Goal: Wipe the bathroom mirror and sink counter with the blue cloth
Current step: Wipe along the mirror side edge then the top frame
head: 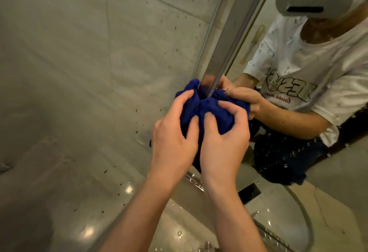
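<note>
The blue cloth (207, 110) is bunched into a ball and held up against the lower left corner of the mirror's metal frame (225, 38). My left hand (173, 132) grips its left side, fingers curled over the top. My right hand (225, 140) grips its right side, thumb and fingers dug into the folds. The mirror (298, 84) fills the right of the view, speckled with droplets and spots, and reflects a person in a white T-shirt with the same cloth. The glossy sink counter (111, 229) lies below my forearms.
A beige tiled wall (79, 62), dotted with dark specks, covers the left half. A white basin rim (298, 208) curves at the bottom right, partly as a reflection. Water drops shine along the mirror's lower edge (194, 182).
</note>
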Tool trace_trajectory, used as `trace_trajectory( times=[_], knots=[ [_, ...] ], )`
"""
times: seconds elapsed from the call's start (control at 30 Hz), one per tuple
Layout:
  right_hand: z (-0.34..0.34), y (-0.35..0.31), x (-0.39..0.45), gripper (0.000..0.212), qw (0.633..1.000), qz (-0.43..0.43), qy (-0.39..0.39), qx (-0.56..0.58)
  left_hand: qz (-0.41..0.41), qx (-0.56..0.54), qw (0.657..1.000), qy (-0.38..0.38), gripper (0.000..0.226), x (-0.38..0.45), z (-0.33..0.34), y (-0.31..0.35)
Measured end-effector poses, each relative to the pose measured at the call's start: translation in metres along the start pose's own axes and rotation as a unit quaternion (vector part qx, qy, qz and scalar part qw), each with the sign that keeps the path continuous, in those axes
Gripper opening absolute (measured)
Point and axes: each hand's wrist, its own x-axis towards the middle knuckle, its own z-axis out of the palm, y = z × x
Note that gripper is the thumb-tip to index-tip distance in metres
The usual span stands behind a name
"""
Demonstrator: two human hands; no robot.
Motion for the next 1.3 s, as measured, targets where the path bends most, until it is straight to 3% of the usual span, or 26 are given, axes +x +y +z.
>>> trace_trajectory(
  times=[0.13, 0.37, 0.47, 0.7, 0.9, 1.03, 1.1, 1.23, 1.3],
  knots=[
    [0.000, 0.010, -0.013, 0.022, 1.000, 0.001, -0.014, -0.019, 0.007, 0.011, 1.000, -0.016, 0.054, -0.012, 0.006, -0.014],
    [-0.001, 0.017, -0.013, 0.021, 0.996, 0.052, -0.044, -0.052, -0.070, 0.006, 0.993, -0.094, 0.068, -0.025, -0.004, -0.021],
    [-0.006, -0.009, 0.000, 0.021, 0.997, 0.041, -0.049, -0.036, -0.064, 0.009, 0.996, -0.065, 0.065, -0.011, -0.004, 0.003],
    [-0.017, -0.072, 0.044, 0.017, 0.997, -0.064, -0.036, -0.004, 0.066, 0.000, 0.998, -0.007, 0.062, 0.038, 0.004, 0.060],
    [-0.010, -0.030, 0.018, 0.019, 0.995, -0.017, -0.044, -0.083, 0.020, 0.060, 0.998, 0.000, 0.060, 0.008, 0.016, 0.017],
    [-0.009, -0.034, 0.019, 0.020, 0.993, 0.003, -0.066, -0.101, -0.039, 0.051, 0.998, 0.002, 0.058, 0.004, 0.013, 0.027],
    [-0.012, -0.056, 0.026, 0.020, 0.993, -0.022, -0.061, -0.098, -0.032, 0.037, 0.999, 0.003, 0.058, 0.014, 0.008, 0.050],
    [-0.021, -0.128, 0.073, 0.016, 0.991, -0.127, -0.010, -0.047, 0.073, 0.002, 0.995, 0.061, 0.057, 0.068, -0.001, 0.119],
    [-0.024, -0.153, 0.092, 0.015, 0.985, -0.163, -0.014, -0.043, 0.076, 0.003, 0.995, 0.072, 0.057, 0.089, 0.000, 0.144]
  ],
)
